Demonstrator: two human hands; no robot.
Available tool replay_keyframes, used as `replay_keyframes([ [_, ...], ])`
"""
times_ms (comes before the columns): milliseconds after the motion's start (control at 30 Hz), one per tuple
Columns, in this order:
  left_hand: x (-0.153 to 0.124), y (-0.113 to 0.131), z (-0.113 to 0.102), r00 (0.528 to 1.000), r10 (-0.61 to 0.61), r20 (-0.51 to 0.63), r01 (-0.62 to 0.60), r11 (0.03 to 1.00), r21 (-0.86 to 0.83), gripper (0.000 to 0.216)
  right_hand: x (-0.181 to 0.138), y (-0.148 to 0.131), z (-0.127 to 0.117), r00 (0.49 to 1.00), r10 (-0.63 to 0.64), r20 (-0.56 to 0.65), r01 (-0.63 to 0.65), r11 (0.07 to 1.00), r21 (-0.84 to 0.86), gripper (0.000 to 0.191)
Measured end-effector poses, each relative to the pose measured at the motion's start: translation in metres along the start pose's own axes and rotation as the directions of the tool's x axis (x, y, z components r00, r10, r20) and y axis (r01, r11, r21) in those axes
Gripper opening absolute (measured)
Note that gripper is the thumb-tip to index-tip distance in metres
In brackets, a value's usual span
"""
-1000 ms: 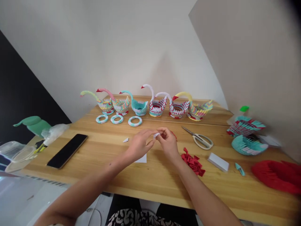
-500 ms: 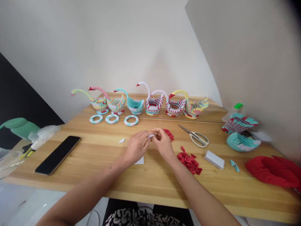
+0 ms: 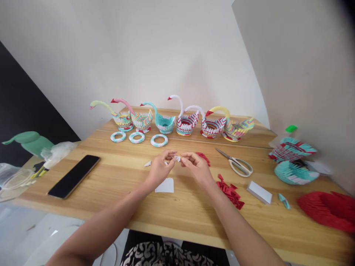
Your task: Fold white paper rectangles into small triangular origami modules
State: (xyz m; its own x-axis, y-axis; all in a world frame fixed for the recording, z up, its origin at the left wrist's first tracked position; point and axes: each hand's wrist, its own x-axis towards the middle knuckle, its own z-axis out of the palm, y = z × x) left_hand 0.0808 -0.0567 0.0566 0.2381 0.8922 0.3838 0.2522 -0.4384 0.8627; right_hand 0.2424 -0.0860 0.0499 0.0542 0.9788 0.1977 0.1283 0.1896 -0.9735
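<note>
Between my two hands is a small folded white paper piece (image 3: 177,159). My left hand (image 3: 162,168) pinches it from the left, and my right hand (image 3: 196,166) has its fingertips closed at its right side. Below the left hand, a flat white paper sheet (image 3: 165,186) lies on the table. Another folded white piece (image 3: 148,163) rests just left of the left hand. Close to my right hand are a small red paper pile (image 3: 204,158), partly hidden, and a bigger heap of folded red paper pieces (image 3: 230,192).
Several paper swans (image 3: 165,123) line the table's back, with three paper rings (image 3: 159,140) before them. Scissors (image 3: 238,165), a white paper stack (image 3: 259,192), a teal paper bowl shape (image 3: 294,173) and a red one (image 3: 324,210) lie right. A phone (image 3: 74,176) lies left.
My fingers have shifted on the white piece, and more of it shows between them. The white sheet beneath is more exposed. The whole view has swung slightly left.
</note>
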Motion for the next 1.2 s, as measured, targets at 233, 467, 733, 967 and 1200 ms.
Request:
replay_keyframes([
  [233,-0.006,-0.001,0.001,0.99,0.141,0.023,-0.142,0.965,0.219,0.032,-0.002,0.001,0.006,0.998,-0.061,-0.021,0.059,0.993,-0.101,0.016],
  [467,-0.001,0.002,-0.006,0.998,0.007,0.068,-0.008,1.0,0.017,0.034,-0.003,-0.003,0.0,0.986,-0.15,0.074,0.163,0.964,-0.212,0.015],
  [733,0.001,0.004,-0.006,0.986,-0.058,0.158,0.083,0.984,-0.157,0.032,-0.004,-0.011,-0.006,0.878,-0.434,0.2,0.476,0.756,-0.449,0.012],
  [967,0.0,0.001,-0.004,0.986,-0.009,0.168,0.034,0.988,-0.148,0.032,-0.003,-0.01,-0.01,0.881,-0.421,0.217,0.471,0.724,-0.504,0.012],
  [1200,-0.002,0.009,-0.003,0.99,-0.031,0.134,0.05,0.99,-0.134,0.033,-0.004,-0.008,-0.005,0.939,-0.329,0.095,0.334,0.819,-0.467,0.009],
])
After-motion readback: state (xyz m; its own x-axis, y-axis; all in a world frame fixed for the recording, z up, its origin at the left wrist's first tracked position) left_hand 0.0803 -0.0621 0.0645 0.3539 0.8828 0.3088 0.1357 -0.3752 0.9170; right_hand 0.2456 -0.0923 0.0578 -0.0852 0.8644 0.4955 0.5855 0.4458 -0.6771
